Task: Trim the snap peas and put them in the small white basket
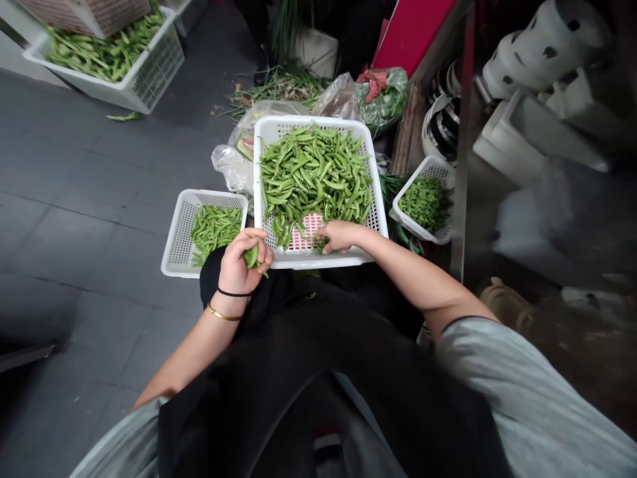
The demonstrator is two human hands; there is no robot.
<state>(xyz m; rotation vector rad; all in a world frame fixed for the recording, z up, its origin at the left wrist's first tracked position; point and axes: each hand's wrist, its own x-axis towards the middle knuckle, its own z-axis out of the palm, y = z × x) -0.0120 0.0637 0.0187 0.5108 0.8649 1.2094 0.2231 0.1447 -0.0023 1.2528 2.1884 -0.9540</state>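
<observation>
My left hand (243, 263) is curled round a green pea pod (251, 256), held over my lap by the near edge of the baskets. My right hand (339, 236) reaches into the near end of the large white basket (377, 214), its fingers closed among small green bits there; what it grips is too small to name. That basket is heaped with green pea pods (313, 174). Left of it, a smaller white basket (180, 234) holds a smaller pile of pods (215, 226).
A small white basket of green trimmings (426, 202) sits to the right. Plastic bags (233, 166) and loose greens (279, 85) lie behind. Another white crate of pods (144, 79) stands far left on the grey tile floor. Metal shelving with white crockery (542, 46) lines the right.
</observation>
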